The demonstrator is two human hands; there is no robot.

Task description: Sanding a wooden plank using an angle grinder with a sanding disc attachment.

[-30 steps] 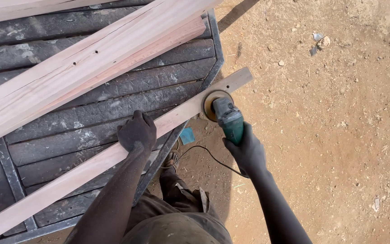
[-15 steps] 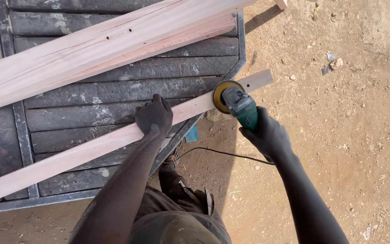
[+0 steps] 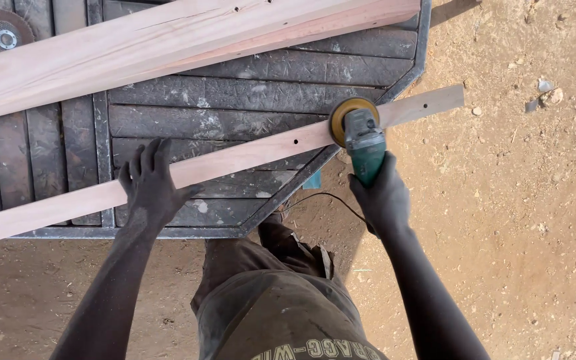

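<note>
the left hand (image 3: pixel 149 181) presses flat on the thin wood strip (image 3: pixel 235 159) while the right hand (image 3: pixel 381 197) grips the green grinder (image 3: pixel 363 137), whose disc seems to touch the strip, so it could kick if the strip slides

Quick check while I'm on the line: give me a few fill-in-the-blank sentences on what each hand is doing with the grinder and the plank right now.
1. The right hand grips a green ____ whose disc sits on the narrow plank.
2. The left hand presses flat on the ____ plank.
3. The plank's right end overhangs the dark slatted table above bare ____.
4. A spare disc lies at the table's top ____ corner.

Missing words: angle grinder; narrow; dirt; left
</note>
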